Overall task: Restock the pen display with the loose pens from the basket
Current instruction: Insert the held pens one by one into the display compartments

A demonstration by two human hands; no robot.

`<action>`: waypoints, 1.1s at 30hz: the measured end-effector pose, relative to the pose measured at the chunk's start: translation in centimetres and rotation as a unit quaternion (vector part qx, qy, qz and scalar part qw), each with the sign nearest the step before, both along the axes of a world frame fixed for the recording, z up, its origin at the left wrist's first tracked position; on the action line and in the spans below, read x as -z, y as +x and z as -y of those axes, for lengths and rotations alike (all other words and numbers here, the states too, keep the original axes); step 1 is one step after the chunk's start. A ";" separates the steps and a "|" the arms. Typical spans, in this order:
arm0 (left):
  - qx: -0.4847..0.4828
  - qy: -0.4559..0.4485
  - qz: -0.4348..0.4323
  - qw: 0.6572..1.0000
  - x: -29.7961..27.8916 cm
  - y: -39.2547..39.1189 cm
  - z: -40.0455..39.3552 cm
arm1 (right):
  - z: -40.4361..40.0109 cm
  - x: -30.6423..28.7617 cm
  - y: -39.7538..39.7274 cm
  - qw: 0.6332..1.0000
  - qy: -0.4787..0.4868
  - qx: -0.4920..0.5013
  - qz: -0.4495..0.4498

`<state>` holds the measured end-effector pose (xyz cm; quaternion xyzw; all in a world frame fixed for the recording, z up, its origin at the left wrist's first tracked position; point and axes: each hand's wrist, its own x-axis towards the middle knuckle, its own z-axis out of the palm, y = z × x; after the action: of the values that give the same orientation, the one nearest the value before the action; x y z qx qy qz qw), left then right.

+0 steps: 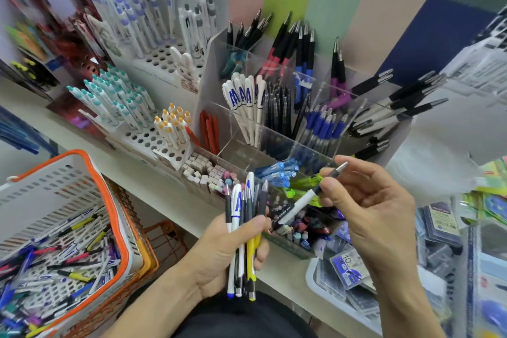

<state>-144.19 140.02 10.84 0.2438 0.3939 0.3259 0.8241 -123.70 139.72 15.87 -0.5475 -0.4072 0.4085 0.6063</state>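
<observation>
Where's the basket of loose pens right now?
Head view, lower left: the white basket with the orange rim sits below the shelf edge, left of the left hand.

Pen display [277,129]: clear glossy acrylic compartments. Basket [55,186]: white perforated plastic, orange rim. Held pen [304,199]: smooth white plastic barrel, black rubbery sleeve, shiny metal tip. Shelf [153,189]: matt off-white.

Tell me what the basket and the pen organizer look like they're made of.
Basket: white moulded plastic, judging by its slotted walls, with an orange rim. Organizer: clear glossy acrylic, probably; the pens show through its dividers.
</observation>
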 end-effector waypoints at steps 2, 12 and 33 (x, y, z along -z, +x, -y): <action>-0.020 0.020 0.003 1.000 -0.5 0.2 -0.7 | -0.4 -0.6 -0.1 1.000 0.014 0.001 0.011; -0.026 0.045 0.030 0.998 -5.0 2.6 -3.1 | -3.9 -5.5 6.3 0.911 0.248 0.294 0.148; 0.024 0.058 0.047 0.997 -8.2 5.7 -4.7 | -7.1 -4.7 6.1 0.834 0.154 0.314 0.427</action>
<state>-138.46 144.73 19.07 0.2847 0.3292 0.3398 0.8337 -117.63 146.79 20.60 -0.6656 -0.4890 -0.1463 0.5445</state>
